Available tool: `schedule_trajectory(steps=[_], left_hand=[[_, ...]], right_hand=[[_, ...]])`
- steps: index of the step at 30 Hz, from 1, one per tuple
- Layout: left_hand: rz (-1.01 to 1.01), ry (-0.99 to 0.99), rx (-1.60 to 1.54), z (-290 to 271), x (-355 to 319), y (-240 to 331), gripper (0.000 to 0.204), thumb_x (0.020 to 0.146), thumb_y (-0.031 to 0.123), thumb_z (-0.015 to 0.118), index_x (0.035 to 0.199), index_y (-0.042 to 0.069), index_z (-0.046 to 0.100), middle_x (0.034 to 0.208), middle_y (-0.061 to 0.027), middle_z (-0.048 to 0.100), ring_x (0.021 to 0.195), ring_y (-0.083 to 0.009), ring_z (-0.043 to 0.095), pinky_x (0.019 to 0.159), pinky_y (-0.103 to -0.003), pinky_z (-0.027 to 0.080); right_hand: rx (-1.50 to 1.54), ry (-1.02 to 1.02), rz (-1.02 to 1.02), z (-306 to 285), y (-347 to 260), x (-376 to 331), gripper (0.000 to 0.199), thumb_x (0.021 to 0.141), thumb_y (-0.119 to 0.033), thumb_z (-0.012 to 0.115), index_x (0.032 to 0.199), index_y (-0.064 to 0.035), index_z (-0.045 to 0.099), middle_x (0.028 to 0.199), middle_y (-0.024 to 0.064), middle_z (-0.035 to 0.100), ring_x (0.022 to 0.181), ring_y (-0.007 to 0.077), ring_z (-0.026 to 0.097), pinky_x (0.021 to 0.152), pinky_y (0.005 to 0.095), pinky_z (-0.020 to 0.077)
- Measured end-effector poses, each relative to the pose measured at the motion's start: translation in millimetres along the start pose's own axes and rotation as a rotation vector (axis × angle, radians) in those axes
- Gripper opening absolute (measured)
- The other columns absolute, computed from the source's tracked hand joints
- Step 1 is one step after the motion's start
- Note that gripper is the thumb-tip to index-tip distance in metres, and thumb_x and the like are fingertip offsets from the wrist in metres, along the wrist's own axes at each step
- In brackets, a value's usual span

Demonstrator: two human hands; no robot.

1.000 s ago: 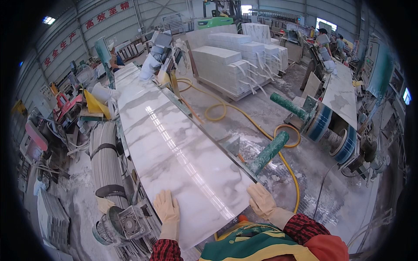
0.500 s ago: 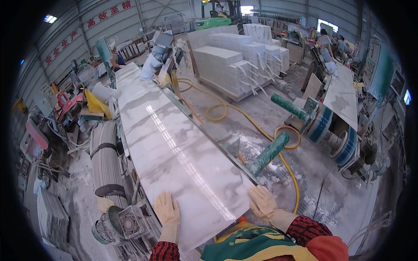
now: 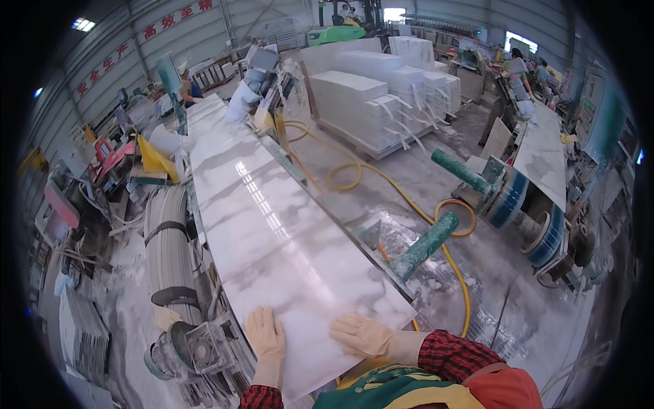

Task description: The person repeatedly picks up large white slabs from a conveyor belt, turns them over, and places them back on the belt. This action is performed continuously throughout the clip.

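Observation:
A long polished slab, white with grey veining like marble, stretches away from me on a machine bed. My left hand, in a cream rubber glove, lies with fingers extended over the slab's near left edge. In the same kind of glove, my right hand rests flat on the slab's near end, its fingers pointing left. Neither hand grips anything. Past the slab's near right edge, a green roller sticks out from the machine.
Left of the bed stand a ribbed grey bellows cover and a motor. A yellow hose winds across the wet floor. Strapped stone blocks sit on a pallet; behind is a green forklift. Another person stands far left.
My right hand has left the slab's right edge and moved left onto its top face. The left hand stays at the left edge. The view has shifted slightly.

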State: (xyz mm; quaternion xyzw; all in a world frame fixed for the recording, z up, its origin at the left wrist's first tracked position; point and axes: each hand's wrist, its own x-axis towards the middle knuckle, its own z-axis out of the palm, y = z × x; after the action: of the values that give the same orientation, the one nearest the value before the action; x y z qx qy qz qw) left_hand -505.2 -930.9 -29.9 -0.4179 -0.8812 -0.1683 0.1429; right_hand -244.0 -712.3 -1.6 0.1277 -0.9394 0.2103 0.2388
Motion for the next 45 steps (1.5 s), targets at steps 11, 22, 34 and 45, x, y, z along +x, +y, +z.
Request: schedule_trajectory(steps=[11, 22, 34, 45], left_hand=[[0.185, 0.018, -0.017, -28.4, 80.0, -12.2, 0.07, 0.091, 0.029, 0.08, 0.153, 0.009, 0.054, 0.161, -0.0216, 0.051, 0.145, -0.0481, 0.047, 0.124, -0.062, 0.032], [-0.134, -0.501, -0.127, -43.4, 242.2, -22.7, 0.079, 0.109, 0.068, 0.04, 0.121, 0.0, 0.078, 0.12, -0.0305, 0.075, 0.121, -0.0461, 0.069, 0.108, -0.052, 0.05], [-0.235, -0.494, -0.276, 3.2, 238.3, -60.3, 0.08, 0.108, 0.07, 0.052, 0.125, -0.003, 0.078, 0.106, -0.02, 0.08, 0.102, -0.0286, 0.073, 0.092, -0.042, 0.056], [-0.045, -0.352, -0.177, -204.7, 185.8, 68.9, 0.057, 0.105, 0.051, 0.064, 0.11, -0.003, 0.079, 0.09, -0.0185, 0.077, 0.083, -0.0315, 0.071, 0.077, -0.044, 0.055]], right_hand=[[0.003, -0.015, 0.006, 15.0, 0.9, -18.2, 0.068, 0.091, -0.023, 0.078, 0.15, 0.0027, 0.056, 0.153, 0.0199, 0.058, 0.144, 0.0406, 0.054, 0.124, 0.0535, 0.0436], [-0.008, 0.073, 0.036, 65.0, 13.3, -45.4, 0.06, 0.092, -0.027, 0.076, 0.146, -0.0034, 0.062, 0.158, 0.0154, 0.058, 0.147, 0.037, 0.054, 0.126, 0.0522, 0.0424], [0.205, -0.151, 0.852, 32.6, -57.3, -133.1, 0.035, 0.106, -0.017, 0.058, 0.132, 0.003, 0.072, 0.14, 0.0191, 0.072, 0.134, 0.0323, 0.066, 0.113, 0.0481, 0.0535], [1.24, 0.457, 1.036, 131.6, -1.2, -153.1, 0.054, 0.111, -0.038, 0.065, 0.158, -0.0124, 0.056, 0.154, 0.0092, 0.066, 0.134, 0.0258, 0.068, 0.114, 0.0463, 0.0543]])
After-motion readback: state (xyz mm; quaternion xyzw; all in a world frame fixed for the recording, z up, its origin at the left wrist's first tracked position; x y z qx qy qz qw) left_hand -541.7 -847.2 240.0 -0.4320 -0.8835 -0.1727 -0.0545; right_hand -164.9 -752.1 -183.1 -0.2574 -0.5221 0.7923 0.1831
